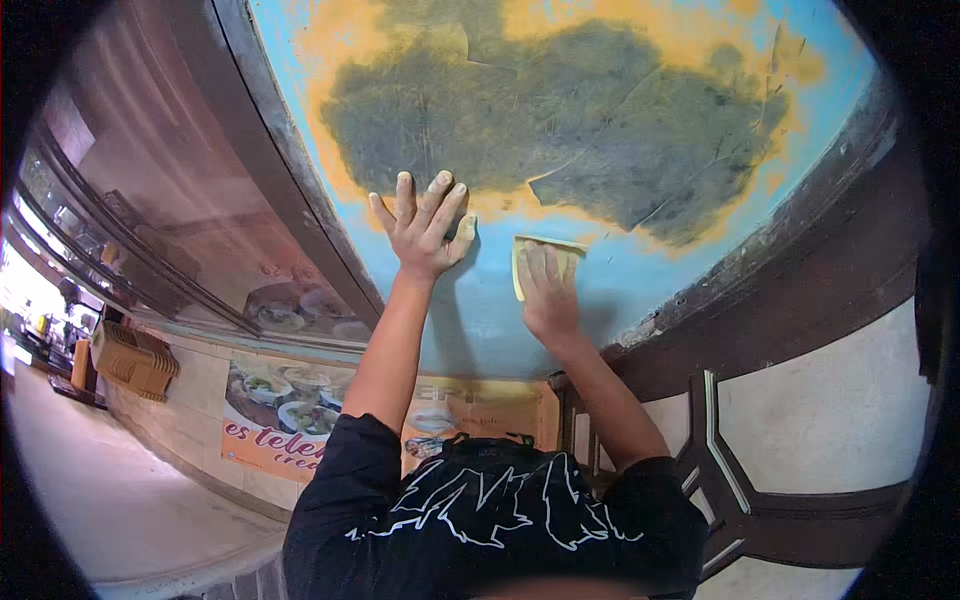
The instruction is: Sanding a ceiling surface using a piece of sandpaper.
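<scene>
A blue-painted panel (490, 320) fills the upper middle, with a large dark grey patch (520, 110) ringed by orange-yellow. Spread against it, just below the left part of the grey patch, is my left hand (422, 235); it holds nothing and its fingertips look dusty. My right hand (548, 300) presses a folded sheet of yellow sandpaper (518, 272) onto the blue paint, below the patch and right of my left hand. Its fingers lie over the sheet and hide most of it. Thin cracks or raised edges run through the grey patch.
Dark frame pieces border the panel, the right one (780, 260) worn along its edge. Left of it is a glass pane (150, 190). A food poster (270, 400) hangs low on a tiled wall. At far left stands a brown plastic basket (135, 360).
</scene>
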`<state>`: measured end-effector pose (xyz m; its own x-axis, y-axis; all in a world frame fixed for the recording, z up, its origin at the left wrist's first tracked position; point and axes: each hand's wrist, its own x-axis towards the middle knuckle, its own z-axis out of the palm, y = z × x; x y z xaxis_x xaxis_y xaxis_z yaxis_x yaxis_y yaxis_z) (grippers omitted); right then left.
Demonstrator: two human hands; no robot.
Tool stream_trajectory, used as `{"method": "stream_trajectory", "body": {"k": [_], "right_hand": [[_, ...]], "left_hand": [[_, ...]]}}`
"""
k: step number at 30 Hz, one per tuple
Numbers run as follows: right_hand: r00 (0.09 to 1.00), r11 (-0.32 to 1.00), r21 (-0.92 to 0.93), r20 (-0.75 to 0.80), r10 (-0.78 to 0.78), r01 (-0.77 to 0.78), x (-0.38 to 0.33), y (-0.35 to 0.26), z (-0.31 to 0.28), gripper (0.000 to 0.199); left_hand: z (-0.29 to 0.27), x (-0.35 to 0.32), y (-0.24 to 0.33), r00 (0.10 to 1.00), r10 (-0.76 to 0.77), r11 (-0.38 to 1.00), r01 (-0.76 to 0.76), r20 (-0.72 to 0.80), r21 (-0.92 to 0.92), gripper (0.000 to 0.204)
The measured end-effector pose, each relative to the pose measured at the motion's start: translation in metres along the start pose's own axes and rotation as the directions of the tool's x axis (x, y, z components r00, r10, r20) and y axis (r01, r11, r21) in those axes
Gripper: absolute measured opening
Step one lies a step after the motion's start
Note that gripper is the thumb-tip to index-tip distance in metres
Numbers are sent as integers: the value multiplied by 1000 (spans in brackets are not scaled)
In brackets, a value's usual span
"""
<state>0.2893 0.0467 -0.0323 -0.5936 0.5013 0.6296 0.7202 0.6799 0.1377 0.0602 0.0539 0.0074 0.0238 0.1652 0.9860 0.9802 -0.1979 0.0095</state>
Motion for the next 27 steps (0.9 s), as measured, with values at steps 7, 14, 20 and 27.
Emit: {"method": "stream_trajectory", "body": {"k": [7,14,20,27], "right_hand": [[999,999,-52,-49,12,-14,36,-1,-30,61],[996,996,-32,53,-76,78,-9,-1,9,51],[1000,996,-80,-2,-29,28,41,-4,-34,52],[989,994,53,107,-102,97,-11,6,10,59]], "left_hand": [[2,-5,0,999,-51,999,51,9,14,40],[7,-3,2,998,-56,998,56,2,-10,36],[3,-6,-3,998,-56,998,56,-6,28,35],[12,-1,4,999,-44,999,44,-19,-3,35]]}}
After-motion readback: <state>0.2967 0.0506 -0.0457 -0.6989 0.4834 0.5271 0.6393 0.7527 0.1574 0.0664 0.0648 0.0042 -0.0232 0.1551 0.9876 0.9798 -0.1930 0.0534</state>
